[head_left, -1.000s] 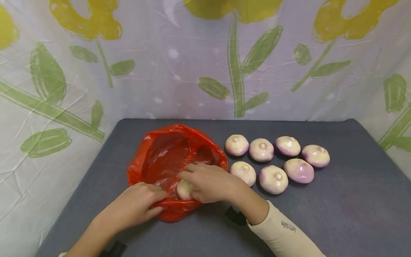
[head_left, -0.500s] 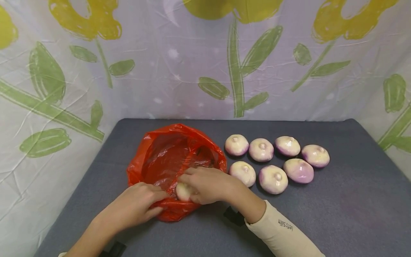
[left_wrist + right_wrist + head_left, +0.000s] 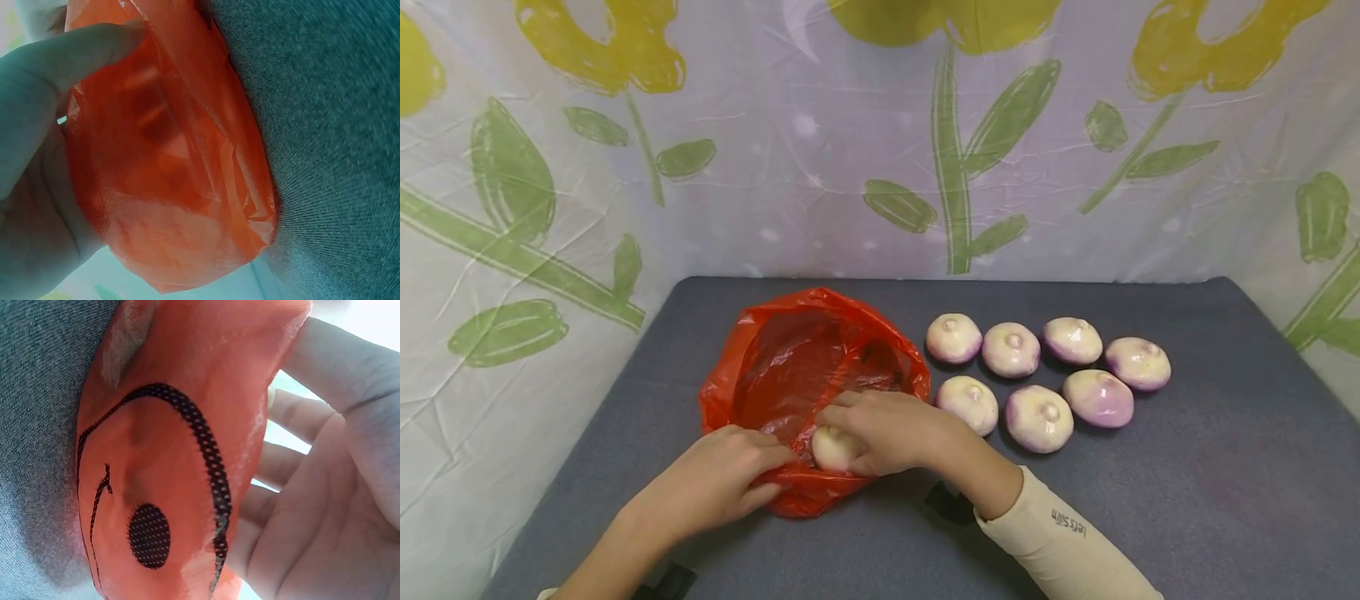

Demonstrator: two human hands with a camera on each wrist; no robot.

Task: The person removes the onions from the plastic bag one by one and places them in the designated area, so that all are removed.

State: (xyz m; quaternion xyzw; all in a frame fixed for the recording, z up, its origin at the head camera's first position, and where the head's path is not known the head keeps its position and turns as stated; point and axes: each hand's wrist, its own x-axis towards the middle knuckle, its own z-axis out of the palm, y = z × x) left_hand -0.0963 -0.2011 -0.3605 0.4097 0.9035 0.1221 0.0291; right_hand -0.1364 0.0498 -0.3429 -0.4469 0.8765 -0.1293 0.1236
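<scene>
A red plastic bag [image 3: 790, 492] stands with its mouth open on the left part of the table. My left hand [image 3: 722, 475] holds the bag's near rim, thumb outside and fingers inside; the thumb [image 3: 100, 53] lies on the red film in the left wrist view. My right hand [image 3: 887, 429] reaches over the near right rim and holds a cream turnip [image 3: 833, 450] just inside the mouth. Its fingers [image 3: 290, 462] pass behind the plastic in the right wrist view, so their tips are hidden. The bag's wall there has a dotted black print [image 3: 150, 534].
Several shiny cream-and-purple turnips lie in two loose rows right of the bag, the nearest one [image 3: 967, 406] close to my right wrist. Dark grey cloth [image 3: 1150, 517] covers the table. A flower-printed curtain [image 3: 775, 208] hangs behind and at both sides.
My right hand has sunk slightly and eased back toward me with the turnip. My left hand and the turnips on the table stay where they were.
</scene>
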